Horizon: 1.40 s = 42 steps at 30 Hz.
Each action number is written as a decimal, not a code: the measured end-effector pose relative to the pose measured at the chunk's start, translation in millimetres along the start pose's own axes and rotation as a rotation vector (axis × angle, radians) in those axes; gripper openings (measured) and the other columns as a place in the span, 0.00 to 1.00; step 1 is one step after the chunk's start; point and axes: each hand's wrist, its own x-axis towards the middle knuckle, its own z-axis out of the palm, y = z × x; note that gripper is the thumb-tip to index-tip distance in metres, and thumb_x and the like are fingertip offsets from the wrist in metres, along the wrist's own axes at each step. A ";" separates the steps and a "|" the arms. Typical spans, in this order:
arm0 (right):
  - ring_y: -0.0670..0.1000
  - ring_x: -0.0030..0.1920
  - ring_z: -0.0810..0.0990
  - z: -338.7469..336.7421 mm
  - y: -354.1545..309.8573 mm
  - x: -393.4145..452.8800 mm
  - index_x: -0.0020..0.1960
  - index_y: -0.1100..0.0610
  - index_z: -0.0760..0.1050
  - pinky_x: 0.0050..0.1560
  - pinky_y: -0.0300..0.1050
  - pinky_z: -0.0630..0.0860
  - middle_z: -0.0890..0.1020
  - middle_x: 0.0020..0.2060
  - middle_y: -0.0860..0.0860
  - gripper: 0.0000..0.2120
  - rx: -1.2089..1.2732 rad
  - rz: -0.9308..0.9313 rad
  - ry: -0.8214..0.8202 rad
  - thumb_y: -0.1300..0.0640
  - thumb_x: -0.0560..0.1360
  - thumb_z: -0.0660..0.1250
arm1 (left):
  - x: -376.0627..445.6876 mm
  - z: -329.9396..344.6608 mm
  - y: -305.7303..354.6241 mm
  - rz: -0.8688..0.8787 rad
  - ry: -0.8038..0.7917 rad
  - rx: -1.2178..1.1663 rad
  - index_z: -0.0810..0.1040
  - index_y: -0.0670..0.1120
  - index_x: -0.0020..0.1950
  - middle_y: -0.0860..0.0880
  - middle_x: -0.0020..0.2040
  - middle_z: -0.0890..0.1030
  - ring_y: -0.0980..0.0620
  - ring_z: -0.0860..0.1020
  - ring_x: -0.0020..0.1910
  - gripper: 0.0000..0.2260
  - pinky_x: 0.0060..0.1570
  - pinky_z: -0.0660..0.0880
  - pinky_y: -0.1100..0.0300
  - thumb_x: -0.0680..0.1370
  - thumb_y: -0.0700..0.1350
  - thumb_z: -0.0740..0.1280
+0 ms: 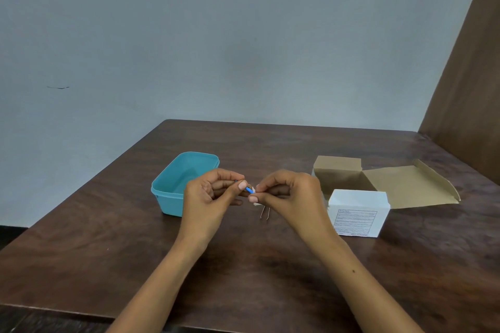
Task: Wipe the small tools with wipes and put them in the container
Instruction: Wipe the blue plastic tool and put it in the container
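Item: small tool (249,190), blue, slender and rod-shaped, smooth like plastic. I am pinching it in my left hand (209,194), thumb and curled fingers closed on one end. Its long axis is slanting, the exposed end pointing down and toward my right hand (286,192). It is hanging in the air just right of the container (173,186), above the table (108,238).

Item: wipe (254,199), a small white crumpled scrap, soft-looking. I am pinching it between the thumb and fingers of my right hand, pressed against the tool's exposed end.

Item: container, teal plastic, rectangular with rounded corners, open at the top, smooth matte walls. My left hand is overlapping its near right corner in the view.

Item: tweezers (264,213), thin metal, two prongs lying on the table right of the container and below my hands, tips pointing toward me.

Item: white box (358,212), cardboard, rectangular, printed label in fine lines on its near face, well right of the container.

Item: brown carton (389,184), plain cardboard, unfolded with flaps lying open, standing behind the white box.

Item: table, dark brown wood-grain surface, slightly glossy, carrying all of the above.
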 end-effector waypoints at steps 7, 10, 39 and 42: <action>0.50 0.40 0.85 -19.4 -1.5 2.6 0.41 0.61 0.82 0.42 0.41 0.81 0.86 0.38 0.54 0.07 0.122 0.201 -0.252 0.67 0.65 0.77 | -0.6 -0.3 1.6 -0.018 -0.004 -0.010 0.82 0.49 0.44 0.53 0.39 0.86 0.55 0.85 0.41 0.06 0.34 0.79 0.68 0.72 0.38 0.72; 0.47 0.37 0.85 -10.7 -4.5 2.4 0.39 0.59 0.81 0.38 0.38 0.80 0.85 0.36 0.53 0.08 0.011 0.153 -0.196 0.67 0.64 0.78 | 0.2 -0.8 1.2 -0.031 0.000 -0.003 0.82 0.49 0.44 0.52 0.39 0.86 0.55 0.85 0.41 0.06 0.35 0.79 0.68 0.72 0.38 0.72; 0.49 0.40 0.85 0.1 5.8 -2.4 0.47 0.59 0.72 0.43 0.40 0.80 0.86 0.38 0.54 0.21 0.558 0.400 0.106 0.63 0.61 0.79 | -6.0 3.6 8.0 -0.330 -0.284 -0.077 0.86 0.45 0.43 0.44 0.33 0.84 0.47 0.85 0.35 0.04 0.30 0.78 0.65 0.72 0.41 0.71; 0.51 0.41 0.85 -4.2 4.1 1.2 0.47 0.56 0.68 0.38 0.38 0.78 0.86 0.39 0.57 0.24 0.682 0.365 0.192 0.62 0.59 0.79 | -5.2 1.9 11.6 -0.403 -0.340 -0.126 0.86 0.44 0.43 0.47 0.31 0.82 0.46 0.85 0.36 0.09 0.30 0.78 0.65 0.68 0.46 0.72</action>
